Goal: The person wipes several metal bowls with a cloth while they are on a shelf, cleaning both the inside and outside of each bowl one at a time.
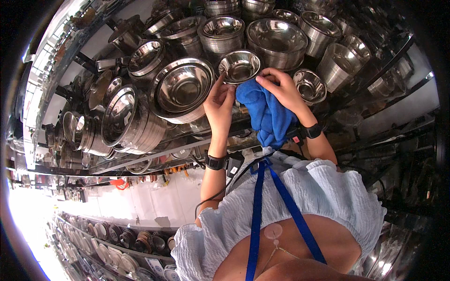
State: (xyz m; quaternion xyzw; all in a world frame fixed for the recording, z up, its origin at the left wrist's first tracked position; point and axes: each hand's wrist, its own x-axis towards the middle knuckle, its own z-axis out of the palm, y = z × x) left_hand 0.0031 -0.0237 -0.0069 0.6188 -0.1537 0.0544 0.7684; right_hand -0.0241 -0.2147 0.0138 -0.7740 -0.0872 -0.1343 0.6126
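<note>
A small stainless steel bowl [240, 66] is held up between my two hands, its shiny inside towards me. My left hand [219, 98] grips its lower left rim with thumb and fingers. At its lower right rim is my right hand [279, 87], thumb and fingertips close to the metal. A blue cloth [263, 109] hangs below the bowl from my right hand. To the left, close to my left hand, stands a stack of wide steel bowls [182, 89]. Another small steel bowl [309, 86] sits just right of my right hand.
Stacked steel basins [277, 42] and bowls [221, 33] fill the shelf beyond my hands. More stacked basins [123, 117] stand at the left, near the metal shelf edge [151, 152]. Plates and dishes [116, 258] line shelves across the aisle at lower left.
</note>
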